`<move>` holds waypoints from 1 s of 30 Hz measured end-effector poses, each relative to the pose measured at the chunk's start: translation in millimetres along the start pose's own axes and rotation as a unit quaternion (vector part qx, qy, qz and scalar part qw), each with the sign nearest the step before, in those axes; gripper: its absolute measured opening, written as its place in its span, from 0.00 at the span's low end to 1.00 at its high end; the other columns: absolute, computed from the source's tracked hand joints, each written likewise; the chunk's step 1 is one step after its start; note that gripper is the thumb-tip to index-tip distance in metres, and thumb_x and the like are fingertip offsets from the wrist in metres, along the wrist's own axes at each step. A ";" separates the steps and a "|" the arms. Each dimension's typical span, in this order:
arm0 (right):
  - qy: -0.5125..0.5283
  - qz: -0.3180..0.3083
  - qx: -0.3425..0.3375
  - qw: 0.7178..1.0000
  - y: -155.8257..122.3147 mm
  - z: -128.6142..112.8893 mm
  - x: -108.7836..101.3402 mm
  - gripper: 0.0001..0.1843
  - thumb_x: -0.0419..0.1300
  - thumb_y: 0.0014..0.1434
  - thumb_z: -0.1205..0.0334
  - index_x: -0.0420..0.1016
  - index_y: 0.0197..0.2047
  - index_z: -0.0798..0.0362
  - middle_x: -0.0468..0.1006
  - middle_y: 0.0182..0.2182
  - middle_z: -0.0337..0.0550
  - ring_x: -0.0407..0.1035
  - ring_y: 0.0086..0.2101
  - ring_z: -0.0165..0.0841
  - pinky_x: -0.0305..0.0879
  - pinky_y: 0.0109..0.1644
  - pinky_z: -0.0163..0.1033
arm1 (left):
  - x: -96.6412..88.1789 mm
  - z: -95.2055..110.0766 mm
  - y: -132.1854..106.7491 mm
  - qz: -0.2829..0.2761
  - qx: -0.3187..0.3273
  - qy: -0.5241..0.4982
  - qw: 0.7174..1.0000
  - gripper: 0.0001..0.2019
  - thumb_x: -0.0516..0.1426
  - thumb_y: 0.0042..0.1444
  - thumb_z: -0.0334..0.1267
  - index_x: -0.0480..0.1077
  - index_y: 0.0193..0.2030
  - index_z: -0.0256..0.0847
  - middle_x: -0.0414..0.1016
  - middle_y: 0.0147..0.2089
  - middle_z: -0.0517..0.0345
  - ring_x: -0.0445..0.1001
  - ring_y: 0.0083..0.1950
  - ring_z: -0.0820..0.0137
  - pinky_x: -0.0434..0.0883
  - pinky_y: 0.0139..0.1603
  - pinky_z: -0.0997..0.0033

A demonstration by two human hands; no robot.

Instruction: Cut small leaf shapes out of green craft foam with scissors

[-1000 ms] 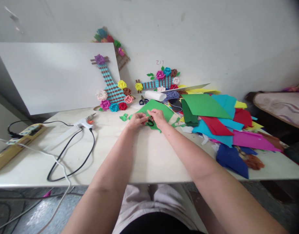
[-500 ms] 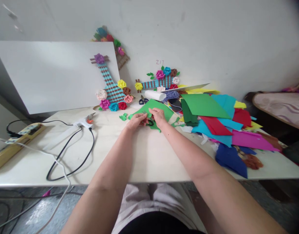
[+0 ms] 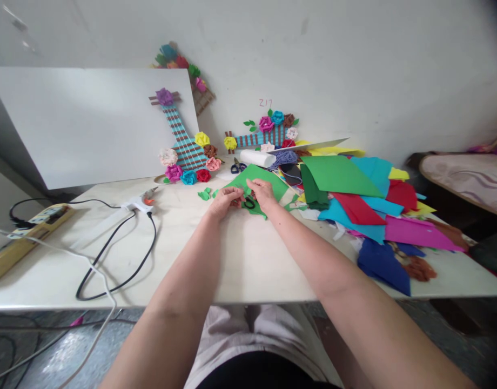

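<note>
Both my hands meet over a green sheet of paper (image 3: 268, 181) lying on the pale table (image 3: 248, 259). My left hand (image 3: 225, 201) is closed in a pinch on a small green paper piece. My right hand (image 3: 263, 194) has its fingers curled round black-handled scissors (image 3: 249, 203), whose loops show between the two hands. Small cut green paper leaves (image 3: 205, 194) lie just left of my left hand.
A pile of coloured paper sheets (image 3: 365, 205) covers the right of the table. Guitar-shaped crafts with paper flowers (image 3: 183, 148) lean on the wall and a white board (image 3: 86, 124). A glue gun (image 3: 137, 204) with black cable, a power strip (image 3: 33, 224), blue scissors (image 3: 237, 167) and a white roll (image 3: 257, 158) lie nearby.
Nothing has visibly moved apart from a very slight shift of the fingers of both hands over the green paper.
</note>
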State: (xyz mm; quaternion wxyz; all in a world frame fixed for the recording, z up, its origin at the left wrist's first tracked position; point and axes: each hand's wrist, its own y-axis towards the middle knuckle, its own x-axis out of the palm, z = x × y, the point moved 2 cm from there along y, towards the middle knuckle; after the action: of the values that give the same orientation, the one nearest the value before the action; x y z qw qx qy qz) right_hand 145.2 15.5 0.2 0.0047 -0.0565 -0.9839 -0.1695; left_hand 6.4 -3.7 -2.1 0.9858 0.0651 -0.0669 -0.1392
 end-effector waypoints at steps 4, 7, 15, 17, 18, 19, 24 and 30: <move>0.002 -0.001 -0.002 1.000 -1.5 -1.1 1.0 0.21 0.60 0.47 0.47 0.61 0.16 0.52 0.57 0.13 0.30 0.52 0.18 0.24 0.50 0.23 0.32 | 0.3 0.8 -0.7 -0.004 0.002 0.002 1.000 0.16 0.64 0.40 0.45 0.70 0.28 0.35 0.73 0.26 0.57 0.67 0.23 0.76 0.67 0.27 0.73; 0.011 -0.007 0.002 1.000 -3.0 -1.9 2.1 0.22 0.61 0.47 0.47 0.60 0.16 0.52 0.57 0.13 0.31 0.51 0.17 0.24 0.49 0.22 0.32 | -0.6 -2.5 1.3 -0.004 0.005 0.014 1.000 0.18 0.66 0.39 0.47 0.68 0.28 0.35 0.73 0.25 0.57 0.66 0.21 0.77 0.66 0.25 0.75; 0.130 -0.043 0.049 0.989 -2.1 -4.2 1.5 0.17 0.58 0.49 0.47 0.72 0.24 0.54 0.71 0.23 0.40 0.62 0.22 0.27 0.50 0.18 0.31 | -1.9 -3.6 3.4 -0.059 -0.006 -0.093 0.994 0.16 0.65 0.43 0.45 0.66 0.28 0.35 0.70 0.23 0.59 0.66 0.21 0.78 0.64 0.22 0.78; 0.157 -0.088 0.051 0.982 -2.0 -5.2 1.6 0.13 0.57 0.48 0.52 0.75 0.30 0.53 0.75 0.29 0.41 0.65 0.26 0.29 0.56 0.21 0.31 | -0.9 -1.2 1.3 -0.081 -0.018 -0.132 0.988 0.14 0.64 0.45 0.42 0.66 0.29 0.35 0.70 0.23 0.58 0.65 0.21 0.78 0.63 0.20 0.78; 0.165 -0.114 0.050 0.978 -2.2 -5.5 1.8 0.13 0.57 0.47 0.55 0.76 0.33 0.53 0.76 0.31 0.41 0.66 0.27 0.29 0.60 0.23 0.31 | -0.3 0.0 0.2 -0.090 -0.026 -0.148 0.985 0.13 0.63 0.47 0.41 0.66 0.30 0.35 0.69 0.23 0.58 0.65 0.21 0.77 0.62 0.20 0.78; 0.171 -0.141 0.048 0.974 -2.5 -5.7 2.2 0.13 0.58 0.46 0.57 0.76 0.35 0.53 0.76 0.31 0.41 0.67 0.28 0.30 0.63 0.26 0.33 | 0.2 0.9 -0.9 -0.097 -0.035 -0.161 0.982 0.12 0.62 0.48 0.40 0.66 0.31 0.35 0.69 0.22 0.58 0.65 0.21 0.77 0.61 0.19 0.79; 0.193 -0.207 0.031 0.959 -5.9 -7.4 3.6 0.12 0.62 0.40 0.65 0.77 0.33 0.53 0.77 0.33 0.39 0.69 0.31 0.29 0.67 0.37 0.36 | 1.6 3.5 -5.2 -0.115 -0.080 -0.194 0.971 0.08 0.60 0.51 0.37 0.66 0.32 0.36 0.65 0.21 0.60 0.63 0.21 0.77 0.58 0.18 0.80; 0.165 -0.203 0.022 0.965 -10.0 -13.2 3.2 0.09 0.66 0.39 0.62 0.78 0.28 0.53 0.78 0.39 0.42 0.70 0.37 0.31 0.66 0.39 0.35 | 2.1 6.5 -8.7 -0.097 -0.105 -0.220 0.965 0.08 0.60 0.49 0.36 0.66 0.32 0.36 0.63 0.21 0.61 0.62 0.21 0.78 0.58 0.18 0.81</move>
State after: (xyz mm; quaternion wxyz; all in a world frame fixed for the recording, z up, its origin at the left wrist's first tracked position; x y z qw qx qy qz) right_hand 140.8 2.1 9.5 0.1334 0.1729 -0.9640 -0.1518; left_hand 5.2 -13.3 3.3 0.9297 -0.0645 -0.2610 -0.2518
